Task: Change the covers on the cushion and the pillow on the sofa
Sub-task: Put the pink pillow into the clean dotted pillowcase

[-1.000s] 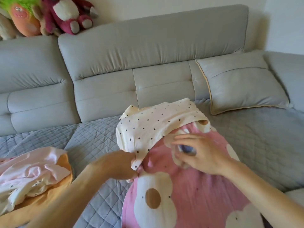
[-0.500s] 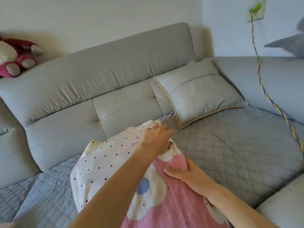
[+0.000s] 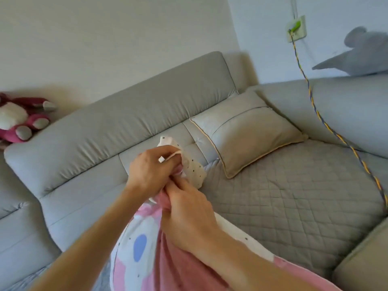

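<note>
Our left hand (image 3: 151,171) pinches the dotted fabric (image 3: 194,170) above the sofa seat (image 3: 294,196); our right hand (image 3: 186,215) bunches the pink cover (image 3: 168,269) just below; tugging unevenly could snag or twist it; the grey cushion (image 3: 247,133) leans untouched further right.

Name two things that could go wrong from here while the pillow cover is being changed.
1. The left hand and right hand bunch the polka-dot cover and pink flowered cover in one tight grip; a hard tug might strain a seam or slip free.
2. The braided cable hangs from the wall socket across the sofa at the right; swinging the covers could snag it.
</note>
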